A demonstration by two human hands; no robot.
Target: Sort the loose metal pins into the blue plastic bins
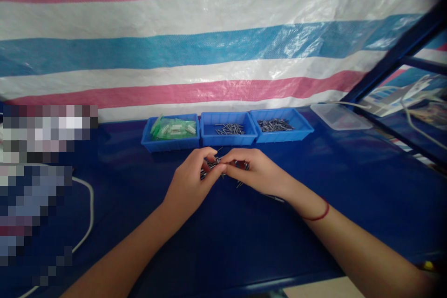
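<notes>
My left hand (190, 177) and my right hand (256, 170) meet just in front of the middle bin, thumb tips together. Both are closed in a pinch around thin metal pins (217, 160), rivet-like with shiny shafts. More loose pins (240, 184) lie on the blue tabletop behind and below the fingers, partly hidden by them. A longer slim metal piece (275, 198) rests on the table beneath my right wrist. The exact grip of each fingertip is partly covered by the hands themselves.
Three blue bins stand in a row: the left bin (171, 145) holds green plastic bags, the middle bin (228, 140) and the right bin (303, 132) hold metal pins. A clear plastic lid (340, 117) lies to the right. A white cable (92, 205) curves at left. Striped sheeting (209, 51) hangs behind.
</notes>
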